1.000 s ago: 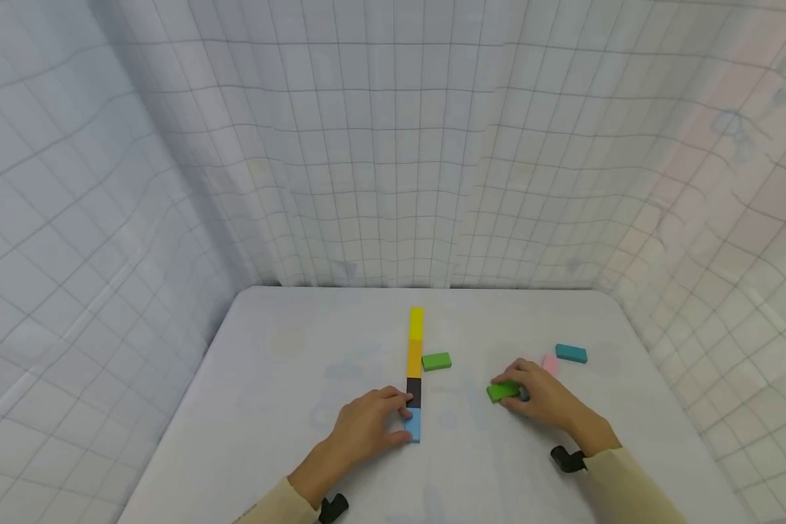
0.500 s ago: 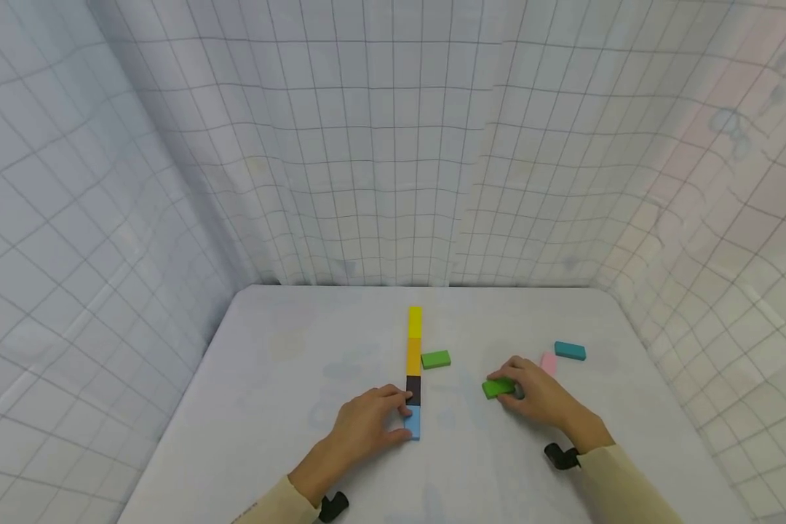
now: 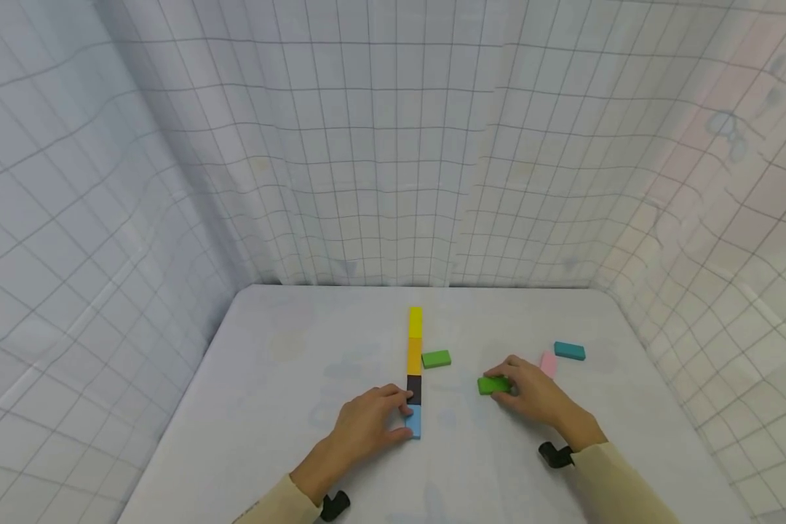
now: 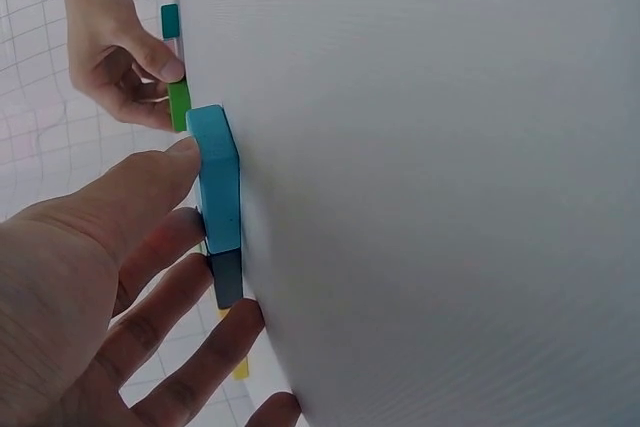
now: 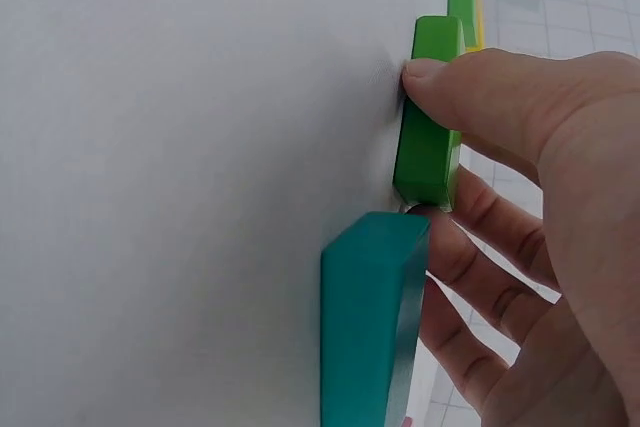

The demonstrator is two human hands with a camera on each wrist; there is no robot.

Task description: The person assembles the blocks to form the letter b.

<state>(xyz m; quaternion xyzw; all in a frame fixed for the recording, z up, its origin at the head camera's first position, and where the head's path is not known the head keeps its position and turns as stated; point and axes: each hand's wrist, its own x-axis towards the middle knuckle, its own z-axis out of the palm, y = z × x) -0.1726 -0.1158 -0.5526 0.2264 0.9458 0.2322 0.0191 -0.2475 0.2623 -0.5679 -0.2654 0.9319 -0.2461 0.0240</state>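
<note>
My left hand (image 3: 370, 422) holds the light blue block (image 3: 415, 422) at the near end of a row, thumb at its near end (image 4: 218, 182). Beyond it in line lie a black block (image 3: 414, 389), an orange block (image 3: 415, 356) and a yellow one (image 3: 415, 322). To the right, my right hand (image 3: 530, 393) pinches a green block (image 3: 491, 386) between thumb and fingers, low over the table. In the right wrist view a teal block (image 5: 370, 317) lies just behind that green block (image 5: 428, 147).
Another green block (image 3: 436, 359) lies against the right side of the row. Past my right hand lie a pink block (image 3: 548, 364), partly covered, and a teal block (image 3: 569, 351). Gridded white curtains (image 3: 380, 145) stand around the white table (image 3: 288, 349).
My right hand has shifted slightly left with the green block, which now lies straighter across the view. The left hand and the row have stayed put.
</note>
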